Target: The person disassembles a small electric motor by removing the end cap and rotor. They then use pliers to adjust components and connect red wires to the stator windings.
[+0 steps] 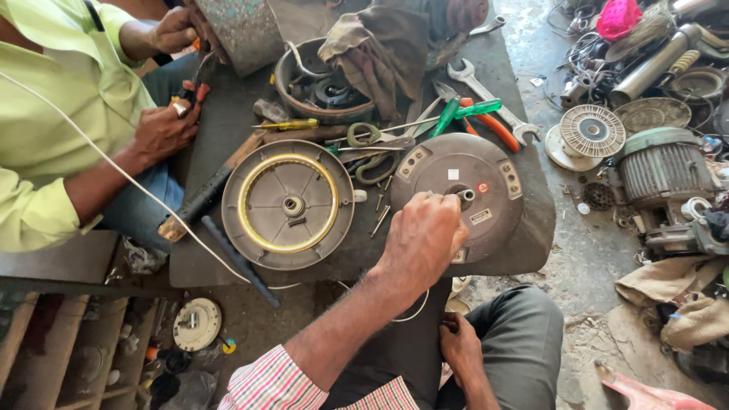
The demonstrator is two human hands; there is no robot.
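Note:
My left hand point(422, 237) reaches out from a pink striped sleeve and closes its fingers around the short shaft point(465, 195) at the centre of a round grey motor housing point(486, 171) on the dark work board point(228, 114). My right hand point(459, 345) lies low against my dark trousers point(516, 342), fingers curled; anything in it is hidden. A second round cover with a brass-coloured ring point(287, 203) lies just left of the housing. Loose screws point(380, 216) lie between the two.
A person in a yellow-green shirt point(53, 99) sits at the left, hands on red-handled pliers point(199, 85). Spanners point(486, 95), screwdrivers point(292, 124), a hammer point(205, 193) and a bowl of parts point(323, 83) crowd the board. Motors point(664, 171) and scrap fill the floor on the right.

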